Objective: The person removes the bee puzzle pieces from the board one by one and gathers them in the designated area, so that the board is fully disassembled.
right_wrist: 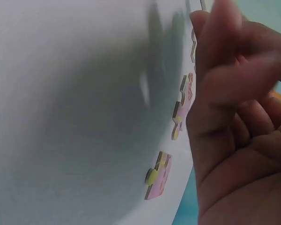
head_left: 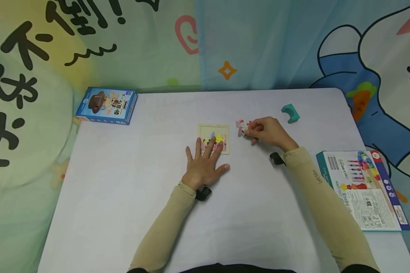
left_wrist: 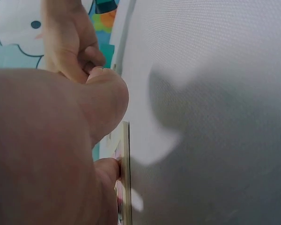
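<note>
My left hand [head_left: 203,167] lies with fingers spread and straight, its fingertips over the lower part of a small square jigsaw board [head_left: 227,138]. Colourful picture pieces sit within the board's pale wooden frame. To the right of it, my right hand [head_left: 268,131] pinches a small puzzle piece between thumb and fingers; most of that piece is hidden by the fingers. Close by on the table lie loose pink puzzle pieces [head_left: 240,124]. The right wrist view shows one piece with a yellow-green tab [right_wrist: 161,176] and a longer pink piece [right_wrist: 181,108] beside the hand.
A teal arch-shaped block [head_left: 291,113] lies beyond my right hand. On the white table [head_left: 123,197], a blue game box [head_left: 106,106] stands at the back left corner and a larger white-and-purple box [head_left: 365,193] at the right edge. A printed curtain [head_left: 253,41] hangs behind.
</note>
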A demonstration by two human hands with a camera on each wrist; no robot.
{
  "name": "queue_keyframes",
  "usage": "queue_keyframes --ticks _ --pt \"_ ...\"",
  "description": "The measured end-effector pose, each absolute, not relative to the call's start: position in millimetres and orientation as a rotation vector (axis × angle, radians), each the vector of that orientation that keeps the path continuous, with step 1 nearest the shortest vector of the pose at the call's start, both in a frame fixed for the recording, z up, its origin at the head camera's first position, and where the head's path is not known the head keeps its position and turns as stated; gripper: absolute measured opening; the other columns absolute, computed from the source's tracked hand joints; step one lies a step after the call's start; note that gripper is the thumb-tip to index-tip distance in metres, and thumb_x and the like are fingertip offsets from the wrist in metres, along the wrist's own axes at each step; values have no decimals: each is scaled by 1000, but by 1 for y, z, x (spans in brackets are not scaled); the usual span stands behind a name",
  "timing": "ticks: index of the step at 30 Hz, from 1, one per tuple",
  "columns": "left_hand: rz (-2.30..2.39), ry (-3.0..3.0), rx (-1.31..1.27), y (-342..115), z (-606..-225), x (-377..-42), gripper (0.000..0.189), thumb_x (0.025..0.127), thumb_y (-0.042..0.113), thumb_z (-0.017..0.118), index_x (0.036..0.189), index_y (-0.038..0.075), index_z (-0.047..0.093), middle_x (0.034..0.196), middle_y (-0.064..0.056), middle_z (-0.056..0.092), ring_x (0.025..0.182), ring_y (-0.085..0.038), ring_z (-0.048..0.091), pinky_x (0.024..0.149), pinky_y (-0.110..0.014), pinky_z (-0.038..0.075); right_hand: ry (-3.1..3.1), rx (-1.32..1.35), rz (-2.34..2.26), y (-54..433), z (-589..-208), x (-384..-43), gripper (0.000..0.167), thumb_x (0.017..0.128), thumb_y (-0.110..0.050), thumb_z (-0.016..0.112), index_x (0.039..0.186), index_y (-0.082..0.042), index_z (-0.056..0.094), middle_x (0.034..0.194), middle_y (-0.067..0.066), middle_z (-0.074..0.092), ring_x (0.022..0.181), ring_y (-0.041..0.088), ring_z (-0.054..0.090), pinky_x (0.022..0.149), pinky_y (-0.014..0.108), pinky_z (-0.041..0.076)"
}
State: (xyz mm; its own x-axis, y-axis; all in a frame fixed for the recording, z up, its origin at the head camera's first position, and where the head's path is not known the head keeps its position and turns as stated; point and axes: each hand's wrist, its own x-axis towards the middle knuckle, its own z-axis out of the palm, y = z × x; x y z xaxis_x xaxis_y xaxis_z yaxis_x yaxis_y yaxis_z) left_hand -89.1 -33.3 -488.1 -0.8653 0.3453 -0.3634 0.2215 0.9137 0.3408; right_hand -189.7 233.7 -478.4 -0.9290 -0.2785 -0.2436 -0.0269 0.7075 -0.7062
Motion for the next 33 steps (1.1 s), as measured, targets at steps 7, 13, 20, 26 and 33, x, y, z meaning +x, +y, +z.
queue_keyframes --ticks 7,13,20,26,33 --pt "403 2657 414 -33 -492 -89 81 106 69 41 172 30 16 181 2 -3 165 -43 -12 124 -76 -3 2593 -218 -1119 236 -484 -188 27 98 -23 79 117 -4 75 90 11 81 71 20 76 75 28 47" --pt "396 2656 413 -34 -492 -90 81 106 69 41 172 29 17 181 2 -3 164 -44 -12 124 -77 -2 2577 -210 -1145 236 -486 -186 30 98 -21 79 126 -10 77 96 13 81 72 19 75 75 27 48" --pt "381 2650 412 -35 -491 -88 80 106 69 40 172 31 16 181 2 -4 165 -43 -12 125 -76 -1 2533 -203 -1201 234 -488 -184 31 92 -20 85 117 -7 72 86 11 80 66 22 75 78 24 48" --pt "377 2653 415 -34 -491 -88 81 106 70 40 172 31 15 181 3 -4 165 -43 -13 125 -75 -1 2564 -214 -1158 234 -493 -186 32 90 -22 87 112 -4 71 82 10 78 63 19 73 72 21 49" --pt "373 2650 409 -33 -493 -89 81 106 70 40 172 32 13 181 4 -5 164 -42 -14 125 -75 -3 2630 -258 -1065 232 -494 -187 25 93 -24 85 106 -6 74 80 9 75 62 17 71 69 25 49"
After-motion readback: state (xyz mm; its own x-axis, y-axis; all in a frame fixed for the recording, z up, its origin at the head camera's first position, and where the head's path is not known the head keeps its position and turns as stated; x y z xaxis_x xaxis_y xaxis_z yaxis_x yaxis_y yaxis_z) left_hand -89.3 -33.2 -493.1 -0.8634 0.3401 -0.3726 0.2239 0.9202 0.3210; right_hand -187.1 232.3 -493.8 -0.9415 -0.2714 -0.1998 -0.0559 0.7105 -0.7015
